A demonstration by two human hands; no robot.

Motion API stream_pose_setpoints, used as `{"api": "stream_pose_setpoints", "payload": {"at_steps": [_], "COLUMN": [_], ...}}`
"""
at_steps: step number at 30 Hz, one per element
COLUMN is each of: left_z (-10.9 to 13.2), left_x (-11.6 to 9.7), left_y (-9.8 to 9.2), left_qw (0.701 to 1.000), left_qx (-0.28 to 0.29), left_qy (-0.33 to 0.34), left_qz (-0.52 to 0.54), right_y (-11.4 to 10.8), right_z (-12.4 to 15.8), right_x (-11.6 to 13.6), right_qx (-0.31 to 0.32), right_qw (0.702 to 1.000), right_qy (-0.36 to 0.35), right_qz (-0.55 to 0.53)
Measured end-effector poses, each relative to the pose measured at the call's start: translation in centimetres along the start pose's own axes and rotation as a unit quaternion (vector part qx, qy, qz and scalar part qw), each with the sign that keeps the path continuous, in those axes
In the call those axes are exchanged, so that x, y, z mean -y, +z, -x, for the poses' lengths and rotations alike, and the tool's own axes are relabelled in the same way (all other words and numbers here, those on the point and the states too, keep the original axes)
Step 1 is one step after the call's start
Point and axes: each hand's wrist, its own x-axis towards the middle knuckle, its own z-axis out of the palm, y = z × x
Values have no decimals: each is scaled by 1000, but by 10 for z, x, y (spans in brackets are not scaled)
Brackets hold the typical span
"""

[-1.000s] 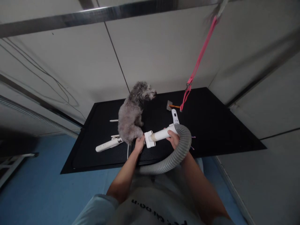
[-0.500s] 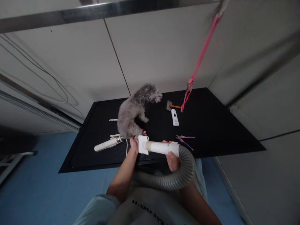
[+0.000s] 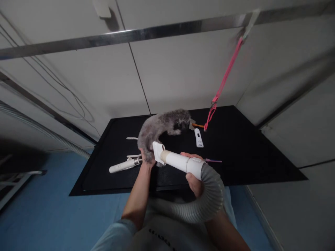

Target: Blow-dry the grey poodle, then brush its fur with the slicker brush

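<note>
Well, dog [image 3: 149, 130] on blk table [image 3: 251, 150], blue flr [image 3: 57, 191] below.

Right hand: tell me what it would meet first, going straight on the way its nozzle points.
White nozzle leading, the right hand would probably meet the rear of the grey dog, where the left hand is; the gap between is hard to judge.

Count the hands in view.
2: the left hand at the dog's hind end, partly hidden; the right hand around the white nozzle.
</note>
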Motion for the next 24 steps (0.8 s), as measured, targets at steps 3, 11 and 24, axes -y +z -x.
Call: {"api": "stream_pose_setpoints", "payload": {"at_steps": [3,11,24], "left_z": [-1,-8,-8], "left_x": [-2,-4,21], "left_y": [4,17,21], "left_qw": [1000,999,998], "left_qx": [-24,-27,-46], "left_qy": [7,-32,-31], "left_qz": [10,11,-17], "right_y": [0,-9,-5], "right_z": [-2,-12,-3], "right_x": [15,21,21], "right_qx": [21,75,24], "right_qw": [1000,996,999], "right_qy": [17,7,21], "right_qz": [12,52,5]}}
